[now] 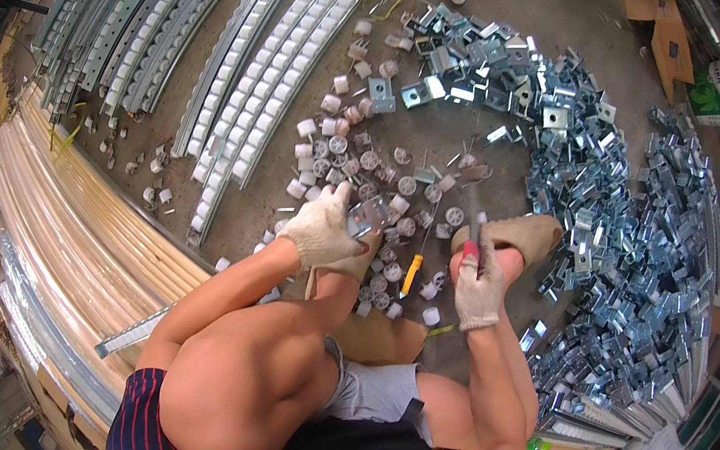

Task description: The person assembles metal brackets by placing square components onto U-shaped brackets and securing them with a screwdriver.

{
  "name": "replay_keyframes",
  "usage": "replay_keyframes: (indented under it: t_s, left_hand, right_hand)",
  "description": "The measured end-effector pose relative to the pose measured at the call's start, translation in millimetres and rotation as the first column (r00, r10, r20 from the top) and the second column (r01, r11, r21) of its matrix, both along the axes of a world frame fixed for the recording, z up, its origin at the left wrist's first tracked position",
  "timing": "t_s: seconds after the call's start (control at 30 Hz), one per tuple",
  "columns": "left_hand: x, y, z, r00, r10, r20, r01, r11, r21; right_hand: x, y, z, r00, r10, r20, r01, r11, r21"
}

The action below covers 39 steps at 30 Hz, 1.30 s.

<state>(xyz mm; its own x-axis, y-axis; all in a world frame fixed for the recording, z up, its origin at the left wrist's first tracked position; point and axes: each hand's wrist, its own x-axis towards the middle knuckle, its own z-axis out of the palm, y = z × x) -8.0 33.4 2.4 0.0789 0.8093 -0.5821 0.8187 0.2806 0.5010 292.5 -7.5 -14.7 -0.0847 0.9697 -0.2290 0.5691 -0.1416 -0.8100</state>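
My left hand (322, 227), in a whitish work glove, is closed on a shiny folded metal bracket (368, 214). It is above the many small white rollers on the floor by my left foot. My right hand (479, 289), gloved too, grips a slim grey tool (476, 222) pointing away from me. The tool's far end is blurred, so I cannot make out its exact kind. Between my feet lies a screwdriver (411, 276) with a yellow handle. Small white wheel-shaped rollers (370, 160) are scattered around the left hand.
A large heap of metal brackets (598, 251) curves along the right. Long metal rails with white rollers (260, 98) lie at the far left. Bundled tan tubes (94, 195) stretch along the left side. Torn cardboard (659, 32) lies at the far right.
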Motion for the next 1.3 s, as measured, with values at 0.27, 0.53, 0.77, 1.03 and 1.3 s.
replay_keyframes:
  t_s: [0.27,0.53,0.77,1.03,1.3]
  left_hand:
    - [-3.3,-0.3,2.7,1.000,-0.016,-0.008,0.016,0.999,-0.030]
    - [-8.5,-2.4,-12.4,1.000,-0.013,0.011,0.013,0.999,-0.041]
    - [-18.8,-5.1,-10.2,0.998,-0.054,0.014,0.053,0.998,0.024]
    - [-20.5,-4.9,-20.9,0.996,-0.029,0.083,0.030,1.000,-0.006]
    - [-28.7,-26.4,-37.1,0.972,0.030,-0.231,0.017,0.980,0.198]
  right_hand:
    - [6.6,-1.7,-2.8,0.996,-0.020,-0.085,0.014,0.997,-0.070]
    - [-10.9,-11.1,-29.4,0.976,-0.130,-0.175,0.099,0.979,-0.178]
    - [-9.2,-0.6,-2.7,0.956,0.289,0.045,-0.282,0.952,-0.123]
    - [-29.6,-3.8,-5.9,0.954,0.290,-0.073,-0.299,0.925,-0.233]
    - [-16.5,-20.5,-48.4,0.986,-0.138,-0.089,0.088,0.902,-0.422]
